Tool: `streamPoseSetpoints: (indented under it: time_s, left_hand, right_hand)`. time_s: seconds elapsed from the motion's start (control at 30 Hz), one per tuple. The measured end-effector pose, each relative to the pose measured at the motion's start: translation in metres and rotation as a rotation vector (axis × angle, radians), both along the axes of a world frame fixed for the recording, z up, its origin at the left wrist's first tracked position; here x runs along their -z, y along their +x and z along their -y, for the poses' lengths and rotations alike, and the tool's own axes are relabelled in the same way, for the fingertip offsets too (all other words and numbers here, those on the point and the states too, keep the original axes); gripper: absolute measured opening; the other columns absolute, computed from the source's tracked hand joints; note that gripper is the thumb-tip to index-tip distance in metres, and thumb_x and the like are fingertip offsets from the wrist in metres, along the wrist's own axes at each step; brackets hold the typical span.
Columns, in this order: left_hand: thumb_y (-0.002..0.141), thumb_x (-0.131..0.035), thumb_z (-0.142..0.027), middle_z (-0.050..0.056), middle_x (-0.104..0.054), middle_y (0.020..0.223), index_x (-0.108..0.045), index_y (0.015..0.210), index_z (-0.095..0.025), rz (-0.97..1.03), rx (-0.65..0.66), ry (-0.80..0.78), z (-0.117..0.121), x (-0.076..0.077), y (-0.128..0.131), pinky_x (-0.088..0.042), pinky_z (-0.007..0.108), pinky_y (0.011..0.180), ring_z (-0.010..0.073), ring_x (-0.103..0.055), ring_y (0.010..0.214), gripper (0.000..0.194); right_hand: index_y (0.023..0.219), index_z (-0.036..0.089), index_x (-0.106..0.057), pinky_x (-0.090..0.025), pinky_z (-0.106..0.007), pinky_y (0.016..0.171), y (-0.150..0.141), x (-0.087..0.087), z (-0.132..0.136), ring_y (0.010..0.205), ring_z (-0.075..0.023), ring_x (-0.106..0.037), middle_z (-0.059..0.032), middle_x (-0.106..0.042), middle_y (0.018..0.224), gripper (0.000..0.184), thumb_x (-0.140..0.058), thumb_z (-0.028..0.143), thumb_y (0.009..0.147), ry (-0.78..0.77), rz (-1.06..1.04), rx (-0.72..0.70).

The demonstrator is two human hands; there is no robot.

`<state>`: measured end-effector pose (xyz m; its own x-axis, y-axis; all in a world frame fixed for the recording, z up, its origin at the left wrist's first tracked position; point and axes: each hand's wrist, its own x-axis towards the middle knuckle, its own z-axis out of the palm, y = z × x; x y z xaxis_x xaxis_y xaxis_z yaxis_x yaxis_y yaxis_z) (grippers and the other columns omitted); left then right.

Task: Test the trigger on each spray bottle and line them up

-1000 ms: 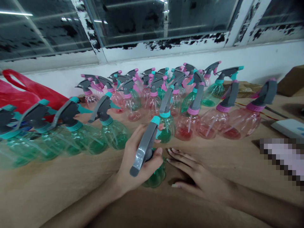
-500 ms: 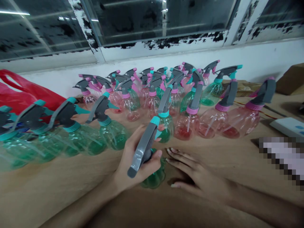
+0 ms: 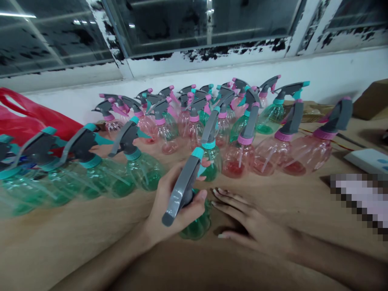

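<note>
My left hand (image 3: pixel 169 206) is closed around the neck of a green spray bottle (image 3: pixel 197 224) with a grey and teal trigger head. The bottle stands on the wooden table (image 3: pixel 100 238), its nozzle end pointing away from me. To its right, my right hand (image 3: pixel 248 218) rests on the tabletop with the fingers stretched out, apart from the bottle and holding nothing. Just beyond my left hand stands another green spray bottle (image 3: pixel 212 161). A pink spray bottle (image 3: pixel 238 161) is beside that one.
Several green spray bottles (image 3: pixel 145 171) line the left side. More pink and green ones crowd the back near the wall, around a pink spray bottle (image 3: pixel 166 139). A red plastic bag (image 3: pixel 39 117) lies far left. At right are a cardboard box (image 3: pixel 372 99) and a white box (image 3: pixel 368 159).
Hardly anything differs. My left hand keeps its hold on the green spray bottle, and my right hand stays flat on the table; the view has shifted very slightly.
</note>
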<state>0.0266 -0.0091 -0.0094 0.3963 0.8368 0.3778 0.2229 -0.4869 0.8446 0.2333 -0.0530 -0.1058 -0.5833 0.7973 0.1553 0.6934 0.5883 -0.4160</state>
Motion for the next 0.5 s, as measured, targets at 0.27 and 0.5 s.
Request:
streamPoseSetpoints:
  time_s: [0.27,0.5]
  left_hand:
    - [0.066,-0.056,-0.013,0.005,-0.061,0.119,-0.053,0.104,-0.025,-0.044,-0.024,0.007,0.002,-0.004,0.0,-0.057,0.03,0.064,0.0208,-0.065,0.087,0.041]
    - [0.068,-0.049,-0.014,0.001,-0.067,0.093,-0.057,0.092,-0.025,-0.174,-0.057,0.134,0.005,-0.012,-0.001,-0.055,0.033,0.073,0.0196,-0.065,0.078,0.028]
  right_hand:
    - [0.139,0.02,-0.036,-0.031,-0.042,0.109,0.0,-0.001,0.001,0.136,-0.0224,-0.026,-0.0053,-0.033,0.147,0.061,-0.046,0.051,0.087,0.016,0.001,0.002]
    - [0.137,0.02,-0.039,-0.033,-0.041,0.108,0.0,0.001,0.001,0.134,-0.0221,-0.03,-0.0054,-0.037,0.145,0.06,-0.05,0.049,0.086,0.05,-0.032,0.009]
